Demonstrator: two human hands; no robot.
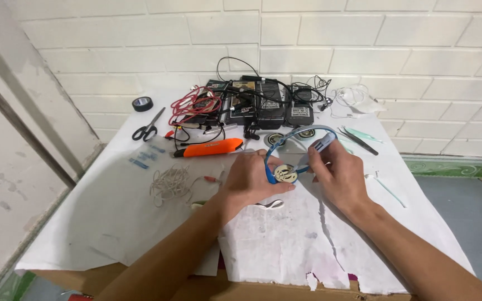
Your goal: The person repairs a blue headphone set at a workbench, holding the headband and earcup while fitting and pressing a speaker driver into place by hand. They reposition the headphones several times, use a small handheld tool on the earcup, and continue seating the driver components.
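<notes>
My left hand (249,181) grips the lower end of a blue headband headset (297,134), its fingers around the round open earpiece (285,173) that shows a pale metal speaker disc. My right hand (333,173) holds a thin grey tool (316,149) like a pen, with its tip down at the earpiece. The blue band arcs up and over between both hands. Both hands hover just above the white paper sheet (285,239) covering the table.
Behind the hands lie an orange utility knife (210,148), black scissors (147,129), a roll of black tape (142,103), red wires (196,105), several black battery packs (263,103), tweezers (358,140) and a pile of rubber bands (169,183). A white brick wall stands behind the table.
</notes>
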